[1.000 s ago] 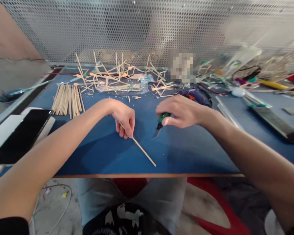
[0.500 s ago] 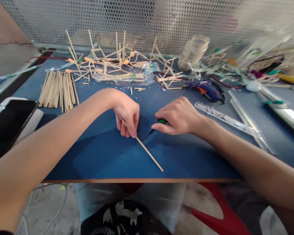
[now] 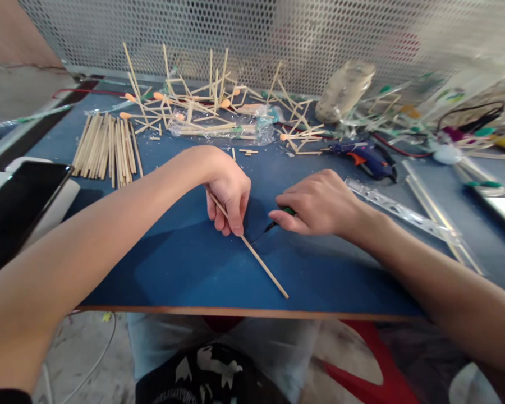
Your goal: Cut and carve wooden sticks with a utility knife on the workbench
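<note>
My left hand is closed on a thin wooden stick, pinching it between thumb and fingers. The stick slants across the blue tabletop, its free end pointing toward the front edge. Just to the right, my right hand grips a slim craft knife with a green handle and a black collar. Most of that handle is hidden in the fist. The narrow blade points down-left, its tip close beside the stick near my left fingertips; whether they touch I cannot tell.
Left lies a row of wooden sticks beside a phone. Stick structures stand along the back, with small offcuts before them. Right are a blue glue gun, a clear ruler and a jar.
The whole view has shifted slightly, so things appear farther right. Both hands keep their grips, and the knife tip stays by the stick.
</note>
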Tool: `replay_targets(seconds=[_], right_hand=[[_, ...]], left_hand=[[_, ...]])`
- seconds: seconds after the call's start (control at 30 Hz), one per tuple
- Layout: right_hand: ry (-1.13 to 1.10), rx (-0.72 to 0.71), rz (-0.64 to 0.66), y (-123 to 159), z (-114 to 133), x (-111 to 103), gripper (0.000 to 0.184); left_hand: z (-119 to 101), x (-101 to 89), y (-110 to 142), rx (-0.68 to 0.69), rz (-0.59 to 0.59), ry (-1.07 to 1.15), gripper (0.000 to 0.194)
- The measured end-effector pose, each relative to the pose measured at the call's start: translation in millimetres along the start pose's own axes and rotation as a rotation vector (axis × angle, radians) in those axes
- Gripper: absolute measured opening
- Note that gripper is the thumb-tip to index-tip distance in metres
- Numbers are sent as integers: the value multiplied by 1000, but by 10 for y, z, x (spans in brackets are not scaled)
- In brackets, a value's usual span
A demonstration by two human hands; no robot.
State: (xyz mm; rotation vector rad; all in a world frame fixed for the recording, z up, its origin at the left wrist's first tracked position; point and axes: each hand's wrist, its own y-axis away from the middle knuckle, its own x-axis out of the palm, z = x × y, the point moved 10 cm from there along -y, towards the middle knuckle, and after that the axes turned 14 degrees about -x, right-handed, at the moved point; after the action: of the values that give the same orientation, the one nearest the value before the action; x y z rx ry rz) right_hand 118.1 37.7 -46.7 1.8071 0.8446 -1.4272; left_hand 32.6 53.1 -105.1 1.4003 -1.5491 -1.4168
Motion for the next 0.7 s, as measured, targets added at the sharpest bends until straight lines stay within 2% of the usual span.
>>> replay_targets(seconds=[0.17,0.7], right_hand=[[10,10,57,-31,40,34,71],[-37,-110,-59,-112,84,27,77]], left_hand=[[-14,-39,6,-7,-48,-47,36],[-71,-45,25,37,-72,-99,38]])
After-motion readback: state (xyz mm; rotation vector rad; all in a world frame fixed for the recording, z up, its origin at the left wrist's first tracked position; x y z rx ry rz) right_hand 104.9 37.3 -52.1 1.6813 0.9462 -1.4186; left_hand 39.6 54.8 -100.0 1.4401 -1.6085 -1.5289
